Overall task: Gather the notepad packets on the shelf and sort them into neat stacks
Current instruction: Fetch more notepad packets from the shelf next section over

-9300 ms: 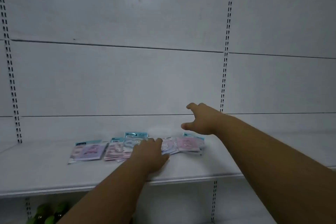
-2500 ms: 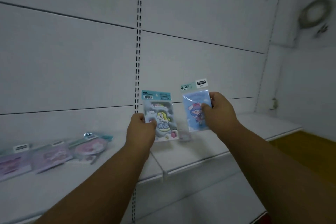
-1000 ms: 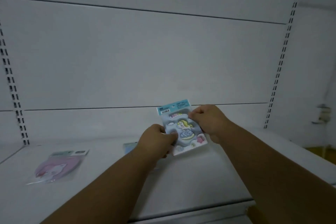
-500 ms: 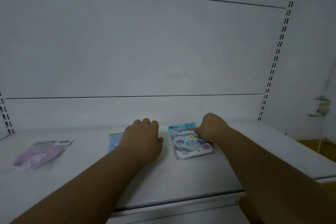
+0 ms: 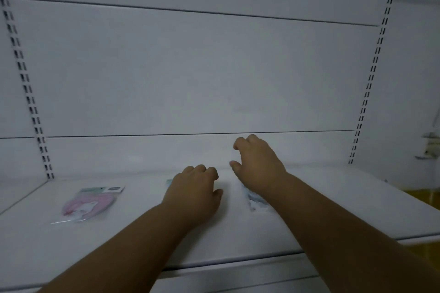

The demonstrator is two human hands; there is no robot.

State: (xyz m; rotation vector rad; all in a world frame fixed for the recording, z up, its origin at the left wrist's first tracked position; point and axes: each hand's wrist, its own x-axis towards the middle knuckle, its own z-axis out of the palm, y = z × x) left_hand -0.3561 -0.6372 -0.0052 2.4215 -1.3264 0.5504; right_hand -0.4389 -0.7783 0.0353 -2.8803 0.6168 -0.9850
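A white shelf [image 5: 338, 207] carries three notepad packets. A round pink packet [image 5: 89, 204] in clear wrap lies flat at the left. My left hand [image 5: 194, 194] rests on a blue packet [image 5: 169, 182], fingers bent down, so only the packet's far left corner shows. A unicorn packet [image 5: 255, 200] lies flat just right of that hand, largely hidden under my right wrist. My right hand [image 5: 258, 165] hovers above this packet near the back panel, its fingers loosely curled and holding nothing.
The shelf's white back panel [image 5: 190, 78] rises right behind the hands. Slotted uprights stand at the left [image 5: 29, 100] and right [image 5: 369, 83]. The shelf's front edge [image 5: 238, 260] runs below my forearms. A yellow floor [image 5: 423, 196] shows past the shelf's right end.
My right hand let go of the unicorn packet, which now lies on the shelf, and lifted up and back. My left hand stays on the blue packet.
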